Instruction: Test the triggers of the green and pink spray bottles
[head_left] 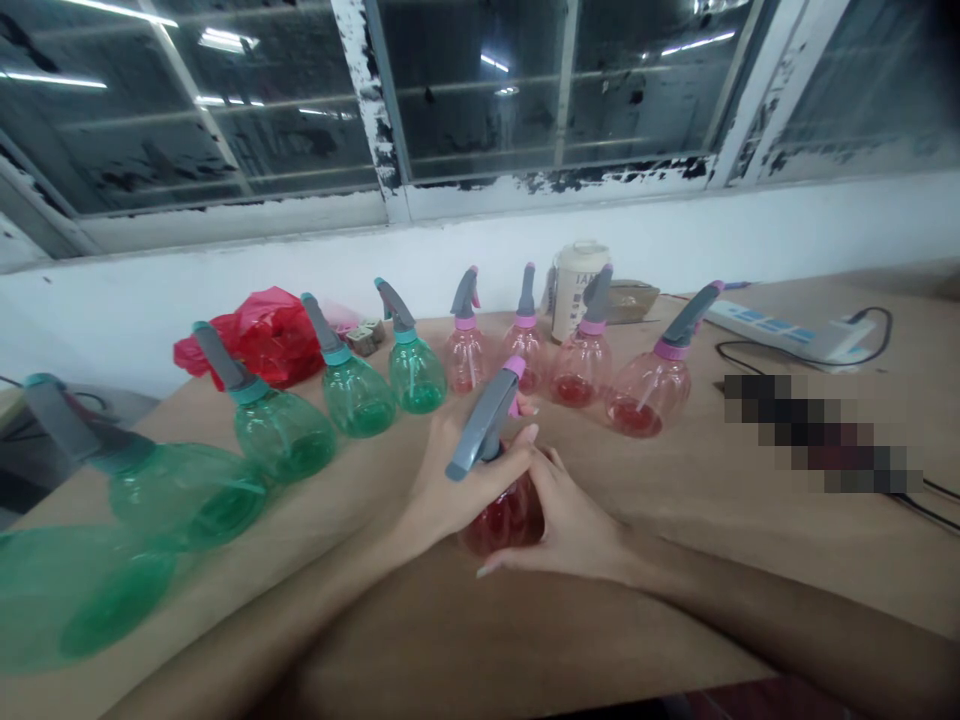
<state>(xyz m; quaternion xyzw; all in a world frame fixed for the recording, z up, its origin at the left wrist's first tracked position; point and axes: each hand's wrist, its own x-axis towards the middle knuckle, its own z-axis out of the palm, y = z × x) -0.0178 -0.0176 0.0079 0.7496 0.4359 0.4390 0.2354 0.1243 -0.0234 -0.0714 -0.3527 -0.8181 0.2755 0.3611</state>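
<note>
Close in front of me, a red spray bottle (504, 518) stands on the table with its grey and pink trigger head on top. My left hand (454, 475) wraps the bottle's neck just below that head. Around the right side of its body curl the fingers and thumb of my right hand (581, 525). Both hands meet at the bottle's shoulder and hide part of it. Behind them, several pink spray bottles (585, 365) with a little red liquid form a curved row. Several green spray bottles (289, 435) continue that row to the left.
A red plastic bag (274, 335) lies at the back left. A lidded paper cup (577, 285) stands behind the pink bottles. On the right are a white power strip (780, 330) and black cables (750, 365). Windows (555, 90) rise beyond the wooden table (712, 540).
</note>
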